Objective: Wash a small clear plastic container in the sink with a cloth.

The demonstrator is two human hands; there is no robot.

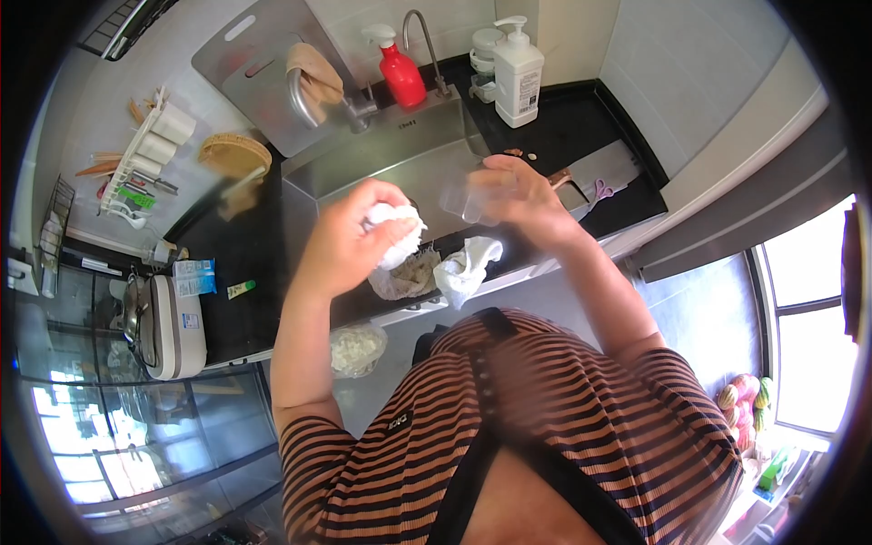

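My left hand [354, 238] is closed around a bunched white cloth [394, 235], held above the near side of the stainless steel sink [402, 167]. Over the sink's right part, my right hand [528, 204] grips a small clear plastic container [470, 197]; both are blurred. Below the hands, a beige rag [409, 276] and a white cloth [468, 269] hang over the front edge of the counter. The steel faucet [357, 112] stands behind the sink, with a tan cloth [315, 71] draped over its spout.
A red pump bottle [403, 75] and a white pump bottle [519, 75] stand behind. To the right lie a cleaver [603, 167] and purple scissors [601, 193]. On the left are a rice cooker [174, 334], a blue packet [195, 276] and a green-capped tube [241, 289].
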